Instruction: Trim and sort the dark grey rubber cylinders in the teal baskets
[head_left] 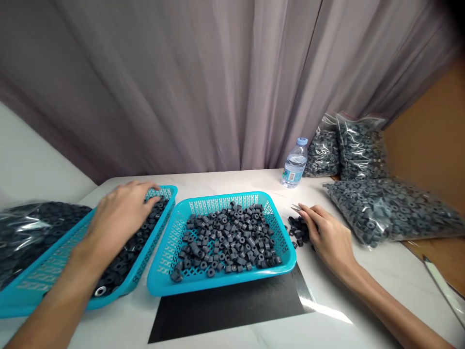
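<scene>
My left hand point(125, 208) is over the far end of the left blue plastic basket point(145, 264), its thumb and fingers apart and nothing visible between them. Dark grey ring-shaped pieces point(140, 237) lie in that basket, partly hidden by my forearm. One lighter ring point(100, 291) shows near its front. My right hand point(329, 235) is closed on metal tweezers point(296, 207), whose tips point left. Below them is a small pile of dark pieces point(300, 230) on the table. Between my hands stands a second blue basket point(221, 286), holding many short grey cylinders with holes point(232, 237).
A black sheet point(228, 308) lies partly under the middle basket. A water bottle point(294, 163) stands at the back of the white table point(218, 182). Filled clear bags lie at the right point(395, 208), stand behind point(363, 148), and rest at far left point(32, 232). A grey curtain point(203, 92) hangs behind.
</scene>
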The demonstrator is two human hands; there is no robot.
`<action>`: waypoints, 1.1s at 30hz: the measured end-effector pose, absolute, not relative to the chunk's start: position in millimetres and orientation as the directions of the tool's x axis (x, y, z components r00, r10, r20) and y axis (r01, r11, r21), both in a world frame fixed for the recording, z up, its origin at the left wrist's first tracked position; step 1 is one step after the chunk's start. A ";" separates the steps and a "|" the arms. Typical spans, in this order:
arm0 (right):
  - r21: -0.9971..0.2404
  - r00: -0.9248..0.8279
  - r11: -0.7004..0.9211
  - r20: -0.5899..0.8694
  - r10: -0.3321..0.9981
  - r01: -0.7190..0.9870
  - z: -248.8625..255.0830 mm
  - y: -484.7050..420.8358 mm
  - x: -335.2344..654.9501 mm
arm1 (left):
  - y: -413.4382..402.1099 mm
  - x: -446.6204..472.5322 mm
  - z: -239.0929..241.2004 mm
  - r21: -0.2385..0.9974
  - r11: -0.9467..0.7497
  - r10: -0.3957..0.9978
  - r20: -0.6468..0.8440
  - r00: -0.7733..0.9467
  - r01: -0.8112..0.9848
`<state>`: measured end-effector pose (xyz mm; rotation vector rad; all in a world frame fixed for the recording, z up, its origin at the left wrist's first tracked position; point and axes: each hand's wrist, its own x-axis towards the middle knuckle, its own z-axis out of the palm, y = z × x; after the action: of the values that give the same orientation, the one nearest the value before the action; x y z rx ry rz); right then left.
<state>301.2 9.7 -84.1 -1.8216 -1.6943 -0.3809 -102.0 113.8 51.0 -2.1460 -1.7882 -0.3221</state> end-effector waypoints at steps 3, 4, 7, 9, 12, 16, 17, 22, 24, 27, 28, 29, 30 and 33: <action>-0.263 0.139 0.017 0.561 0.816 0.965 -87.2 10.8 301.7 | 107.8 -45.3 42.6 -0.067 -0.483 0.808 0.351 0.474 0.873; -0.270 0.141 0.018 0.555 0.820 0.963 -87.6 10.9 301.7 | 109.0 -28.4 36.3 -0.112 -0.562 0.751 0.346 0.562 0.820; -0.286 0.153 0.014 0.553 0.819 0.958 -86.8 11.2 302.3 | 117.5 5.1 13.9 -0.197 -0.670 0.637 0.342 0.691 0.715; -0.294 0.159 0.015 0.559 0.813 0.956 -85.8 11.5 302.8 | 123.0 12.9 2.2 -0.207 -0.703 0.604 0.333 0.724 0.681; -0.291 0.148 0.028 0.563 0.813 0.956 -85.8 12.1 301.9 | 127.9 13.6 -6.2 -0.186 -0.729 0.586 0.327 0.741 0.659; -0.281 0.119 0.046 0.542 0.832 0.958 -89.1 12.7 297.3 | 134.7 14.5 -7.6 -0.119 -0.749 0.591 0.325 0.738 0.652; -0.281 0.115 0.048 0.536 0.837 0.959 -89.9 12.6 296.1 | 137.0 15.4 -7.3 -0.095 -0.751 0.597 0.324 0.734 0.653; -0.283 0.106 0.056 0.525 0.844 0.958 -90.2 11.5 293.3 | 136.2 17.2 0.5 0.085 -0.720 0.668 0.354 0.654 0.689; -0.288 0.104 0.062 0.526 0.844 0.956 -89.7 11.0 293.2 | 123.0 14.9 7.0 0.172 -0.692 0.705 0.369 0.606 0.701; -0.301 0.107 0.064 0.518 0.848 0.951 -90.0 10.6 292.8 | 92.9 7.3 14.6 0.505 -0.567 0.823 0.318 0.471 0.651; -0.306 0.107 0.065 0.514 0.851 0.950 -90.6 10.6 292.5 | 83.0 3.4 15.5 0.632 -0.488 0.868 0.277 0.412 0.602; -0.309 0.107 0.066 0.511 0.853 0.949 -91.3 10.6 292.1 | 74.2 -1.2 15.3 0.728 -0.411 0.902 0.236 0.362 0.548; -0.311 0.104 0.070 0.509 0.854 0.948 -92.1 10.5 291.7 | 67.0 -6.3 14.3 0.790 -0.351 0.924 0.204 0.324 0.502; -0.308 0.099 0.074 0.510 0.855 0.949 -94.5 9.6 290.3 | 53.3 -21.6 8.6 0.842 -0.303 0.939 0.184 0.290 0.446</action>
<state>290.3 9.6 -94.5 -1.7914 -1.7664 -0.2045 -21.6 53.3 8.6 -2.9738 -1.9610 -1.4597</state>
